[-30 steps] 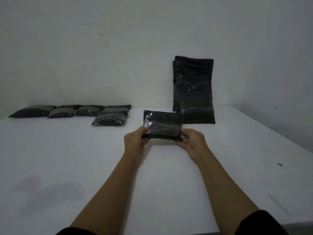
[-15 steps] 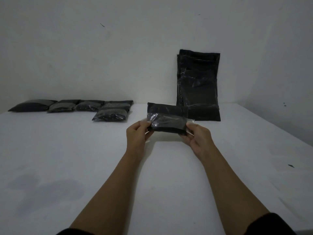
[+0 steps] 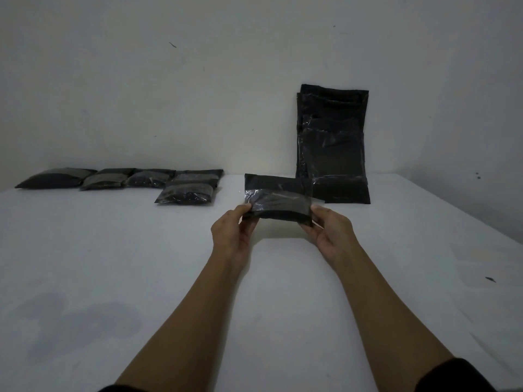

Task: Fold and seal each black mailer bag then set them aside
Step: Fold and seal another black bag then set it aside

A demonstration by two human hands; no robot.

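Note:
A small folded black mailer bag point(image 3: 278, 199) is held up above the white table point(image 3: 85, 250), its glossy flap facing me. My left hand point(image 3: 233, 233) pinches its left end and my right hand point(image 3: 329, 230) pinches its right end. Behind it, a stack of flat unfolded black mailer bags point(image 3: 332, 142) leans upright against the wall. Several folded, sealed bags point(image 3: 186, 190) lie in a row at the back left of the table.
The wall point(image 3: 169, 94) rises straight behind the table. The table's right edge point(image 3: 481, 222) runs diagonally toward me. Faint grey stains point(image 3: 76, 321) mark the table top at the near left.
Both hands kept hold of the folded bag and lifted it slightly, turning the flap more toward me. My view tilted a little downward.

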